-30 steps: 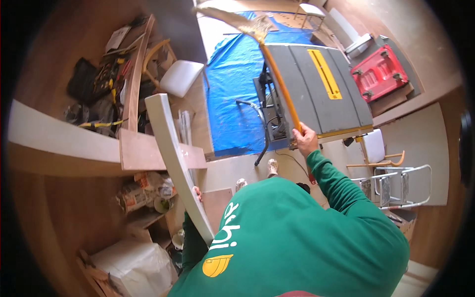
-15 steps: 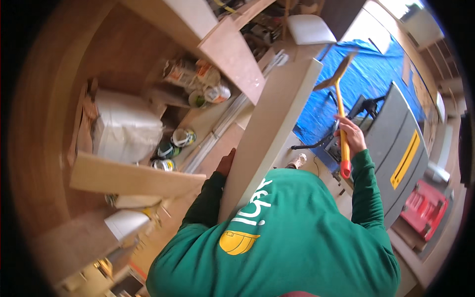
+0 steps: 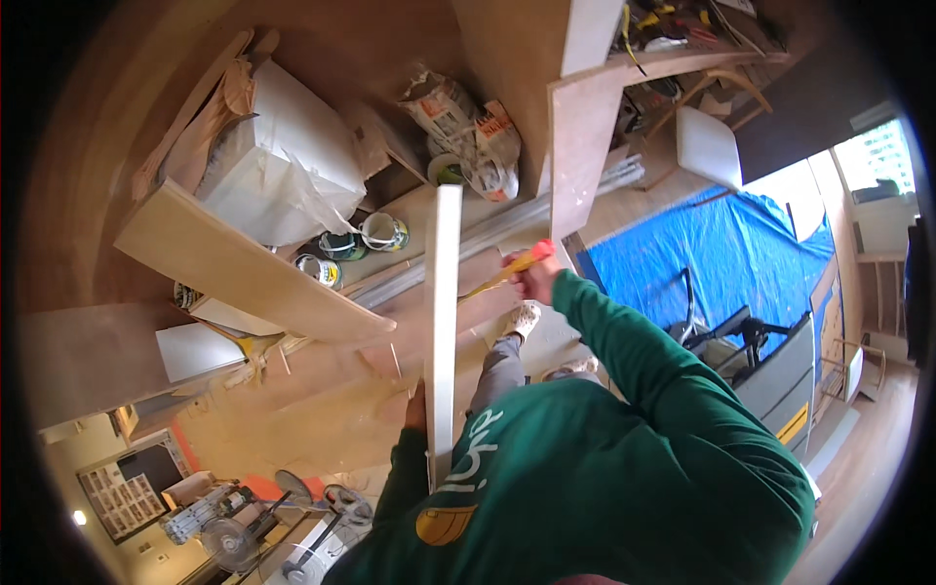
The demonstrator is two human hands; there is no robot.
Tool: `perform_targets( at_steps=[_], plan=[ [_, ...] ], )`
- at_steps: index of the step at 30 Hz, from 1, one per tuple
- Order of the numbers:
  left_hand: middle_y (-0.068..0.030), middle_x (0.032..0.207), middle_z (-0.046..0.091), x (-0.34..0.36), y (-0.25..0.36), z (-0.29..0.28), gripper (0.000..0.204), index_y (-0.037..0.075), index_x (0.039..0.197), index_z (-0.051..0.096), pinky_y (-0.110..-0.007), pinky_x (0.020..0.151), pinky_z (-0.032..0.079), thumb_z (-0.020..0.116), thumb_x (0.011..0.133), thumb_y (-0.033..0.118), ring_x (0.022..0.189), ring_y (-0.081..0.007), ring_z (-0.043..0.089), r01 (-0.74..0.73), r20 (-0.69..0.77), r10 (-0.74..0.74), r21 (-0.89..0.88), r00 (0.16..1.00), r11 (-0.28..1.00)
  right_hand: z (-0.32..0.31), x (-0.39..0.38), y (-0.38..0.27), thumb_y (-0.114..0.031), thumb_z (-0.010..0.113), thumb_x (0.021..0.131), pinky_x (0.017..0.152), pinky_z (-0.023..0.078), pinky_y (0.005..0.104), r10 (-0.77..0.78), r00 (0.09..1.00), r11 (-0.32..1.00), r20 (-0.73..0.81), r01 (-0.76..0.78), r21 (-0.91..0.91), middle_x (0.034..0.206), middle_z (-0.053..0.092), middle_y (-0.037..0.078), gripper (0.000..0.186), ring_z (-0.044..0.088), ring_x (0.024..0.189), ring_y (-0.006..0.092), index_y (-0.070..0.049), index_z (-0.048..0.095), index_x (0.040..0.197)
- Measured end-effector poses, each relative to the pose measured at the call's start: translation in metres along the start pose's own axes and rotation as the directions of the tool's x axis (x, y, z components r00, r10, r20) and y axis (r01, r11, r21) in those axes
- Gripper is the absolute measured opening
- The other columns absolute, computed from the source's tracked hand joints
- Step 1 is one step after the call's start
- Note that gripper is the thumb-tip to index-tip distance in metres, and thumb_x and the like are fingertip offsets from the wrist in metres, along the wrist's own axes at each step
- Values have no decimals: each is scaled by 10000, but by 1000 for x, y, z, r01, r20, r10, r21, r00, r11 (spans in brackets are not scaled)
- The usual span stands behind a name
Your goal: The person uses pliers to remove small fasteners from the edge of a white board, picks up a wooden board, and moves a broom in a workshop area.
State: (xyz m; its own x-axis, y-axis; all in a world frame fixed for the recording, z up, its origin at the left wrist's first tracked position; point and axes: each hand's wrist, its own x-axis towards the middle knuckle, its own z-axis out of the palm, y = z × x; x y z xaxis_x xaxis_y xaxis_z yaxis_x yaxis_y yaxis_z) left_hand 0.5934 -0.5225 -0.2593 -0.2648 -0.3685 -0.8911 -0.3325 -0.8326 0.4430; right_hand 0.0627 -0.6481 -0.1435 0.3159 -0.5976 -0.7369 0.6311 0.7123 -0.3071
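Note:
A long pale panel [image 3: 444, 292] stands edge-up in front of my body, its narrow white edge toward me. My left hand [image 3: 417, 408] grips its left side low down, with most of the fingers hidden behind it. To the right of the panel, my right hand [image 3: 533, 278] is closed around the handle of a yellow tool [image 3: 517, 267] with a red end. The shaft slants down to the left toward the panel, and the head is out of sight.
A wooden board [image 3: 244, 263] juts in from the left near paint cans [image 3: 385, 231] and a white plastic-wrapped box [image 3: 292, 146]. Long metal strips [image 3: 487, 229] lie on the floor. A blue tarp [image 3: 634, 258], a white-seated chair [image 3: 709, 146] and a table saw [image 3: 780, 380] are on the right.
My view and body have turned right to left across the room. The panel now shows edge-on, and my right hand has brought the yellow tool leftward, close to the panel, with its red end up.

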Motion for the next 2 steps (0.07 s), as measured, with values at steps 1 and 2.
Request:
perform_targets(
  at_steps=[1, 2],
  plan=[
    [-138, 1087, 741, 9, -13, -16, 772, 14, 1228, 715, -358, 893, 513, 345, 1046, 668, 1020, -233, 679, 60, 33, -57, -98, 998, 993, 16, 27, -7, -461, 415, 1035, 554, 421, 339, 17, 1000, 999, 7, -18, 48, 674, 535, -4, 379, 509, 561, 167, -160, 645, 1041],
    [-138, 1087, 741, 26, -9, -18, 772, 14, 1228, 715, -358, 893, 513, 345, 1046, 668, 1020, -233, 679, 56, 48, -52, -108, 998, 993, 30, 51, -14, -481, 402, 1038, 559, 420, 335, 37, 999, 995, 2, -37, 94, 680, 538, 2, 403, 512, 564, 173, -161, 645, 1054]
  ],
)
